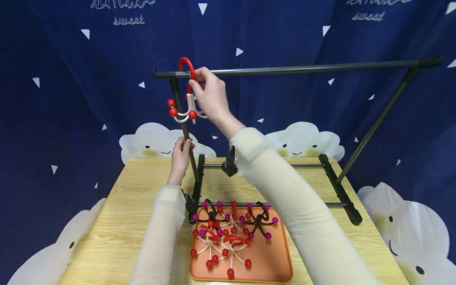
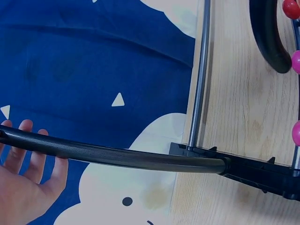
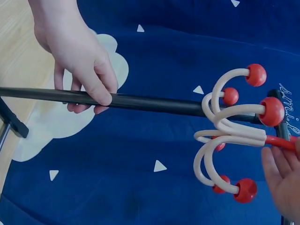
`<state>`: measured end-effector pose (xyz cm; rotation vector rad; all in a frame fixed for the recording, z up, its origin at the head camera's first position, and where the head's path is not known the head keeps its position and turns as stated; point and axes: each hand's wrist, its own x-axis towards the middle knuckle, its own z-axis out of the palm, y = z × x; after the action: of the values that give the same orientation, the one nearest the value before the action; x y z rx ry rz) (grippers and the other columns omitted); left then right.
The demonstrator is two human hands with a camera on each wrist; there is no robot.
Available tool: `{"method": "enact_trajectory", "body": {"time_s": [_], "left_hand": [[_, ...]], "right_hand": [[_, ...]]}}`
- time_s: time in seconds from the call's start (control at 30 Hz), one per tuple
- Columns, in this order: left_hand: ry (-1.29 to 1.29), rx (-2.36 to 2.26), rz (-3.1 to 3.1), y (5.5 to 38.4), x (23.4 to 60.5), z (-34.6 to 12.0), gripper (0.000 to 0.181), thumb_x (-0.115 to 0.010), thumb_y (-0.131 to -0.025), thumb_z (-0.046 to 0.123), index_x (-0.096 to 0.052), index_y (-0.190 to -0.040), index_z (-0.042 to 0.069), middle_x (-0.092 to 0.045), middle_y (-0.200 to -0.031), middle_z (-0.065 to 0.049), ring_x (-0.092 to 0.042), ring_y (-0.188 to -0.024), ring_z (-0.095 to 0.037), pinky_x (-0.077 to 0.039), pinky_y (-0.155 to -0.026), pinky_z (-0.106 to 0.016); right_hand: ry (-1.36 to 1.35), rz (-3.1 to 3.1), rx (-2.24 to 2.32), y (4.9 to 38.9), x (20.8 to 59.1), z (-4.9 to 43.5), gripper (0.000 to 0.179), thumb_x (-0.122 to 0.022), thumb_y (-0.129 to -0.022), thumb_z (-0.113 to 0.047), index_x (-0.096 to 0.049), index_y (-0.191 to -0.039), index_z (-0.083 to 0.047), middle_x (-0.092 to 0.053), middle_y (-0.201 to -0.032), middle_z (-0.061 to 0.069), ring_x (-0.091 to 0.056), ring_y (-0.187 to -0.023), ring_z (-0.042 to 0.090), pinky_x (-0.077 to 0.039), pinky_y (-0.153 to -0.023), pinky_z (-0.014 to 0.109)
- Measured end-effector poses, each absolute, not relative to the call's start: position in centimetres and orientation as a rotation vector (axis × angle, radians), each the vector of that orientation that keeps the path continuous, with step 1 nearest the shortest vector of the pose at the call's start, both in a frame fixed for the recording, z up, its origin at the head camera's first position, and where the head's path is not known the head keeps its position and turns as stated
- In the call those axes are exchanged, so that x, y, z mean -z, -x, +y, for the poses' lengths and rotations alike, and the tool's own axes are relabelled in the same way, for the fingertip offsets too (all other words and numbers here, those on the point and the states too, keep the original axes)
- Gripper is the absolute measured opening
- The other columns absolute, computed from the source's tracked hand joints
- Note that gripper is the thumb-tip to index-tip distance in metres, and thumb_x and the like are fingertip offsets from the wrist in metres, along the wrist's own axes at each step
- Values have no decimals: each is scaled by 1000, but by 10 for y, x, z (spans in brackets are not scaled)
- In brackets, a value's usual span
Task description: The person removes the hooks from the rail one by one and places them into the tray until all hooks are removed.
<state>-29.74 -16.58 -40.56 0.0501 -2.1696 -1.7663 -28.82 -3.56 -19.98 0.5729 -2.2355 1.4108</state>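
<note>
My right hand (image 1: pixel 213 93) pinches the red hook of a multi-armed hanger (image 1: pixel 190 103) with white curved arms and red ball tips. The hook loops over the rack's black top bar (image 1: pixel 285 70), close to its left end. Lower down, my left hand (image 1: pixel 180 158) holds the rack's left upright pole (image 1: pixel 192 156). In the right wrist view the left thumb lies across this pole, with fingers behind it. That same view shows the hanger's white arms (image 3: pixel 241 135) spreading beside the pole, while the right hand (image 3: pixel 286 180) is partly cut off at the edge.
An orange tray (image 1: pixel 272 261) lies on the wooden table (image 1: pixel 117 233), holding several similar hangers, some white with red balls, others black (image 1: pixel 259 217) with magenta balls. The rack's base (image 1: pixel 340 190) stands around the tray's far side. A blue curtain (image 1: pixel 270 35) hangs behind.
</note>
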Motion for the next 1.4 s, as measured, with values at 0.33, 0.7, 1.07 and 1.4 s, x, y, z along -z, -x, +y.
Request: {"method": "enact_trajectory", "body": {"time_s": [0.33, 0.7, 1.07, 1.4], "left_hand": [[-41, 1785, -2143, 300, 407, -167, 33, -45, -95, 33, -53, -108, 4, -59, -95, -16, -52, -93, -26, -35, -77, -30], [-51, 1797, -2139, 300, 405, -166, 34, -45, -95, 33, -54, -109, 3, -59, -93, -14, -52, -90, -22, -36, -77, -31], [-62, 1791, -2155, 300, 408, -165, 30, -44, -96, 32, -54, -110, 6, -59, -99, -20, -52, -92, -23, -36, -79, -32], [-53, 1777, -2153, 299, 408, -165, 30, -45, -95, 32, -54, -107, 6, -59, -94, -15, -52, -90, -20, -37, -77, -31]], "right_hand": [[-640, -2073, -1592, 282, 209, -15, 19, -57, -89, -11, -58, -107, -5, -66, -98, 7, -64, -82, 14, -49, -72, 17], [-690, -1993, -1750, 257, 216, 14, 20, -54, -89, -4, -56, -108, 5, -64, -103, 18, -64, -93, 22, -50, -78, 28], [-753, -2004, -1759, 217, 237, 36, 19, -54, -89, 0, -56, -105, 8, -63, -101, 23, -63, -92, 27, -51, -79, 32], [-774, -2014, -1726, 194, 272, 58, 16, -54, -87, 3, -56, -102, 11, -63, -97, 25, -63, -87, 33, -51, -77, 33]]}}
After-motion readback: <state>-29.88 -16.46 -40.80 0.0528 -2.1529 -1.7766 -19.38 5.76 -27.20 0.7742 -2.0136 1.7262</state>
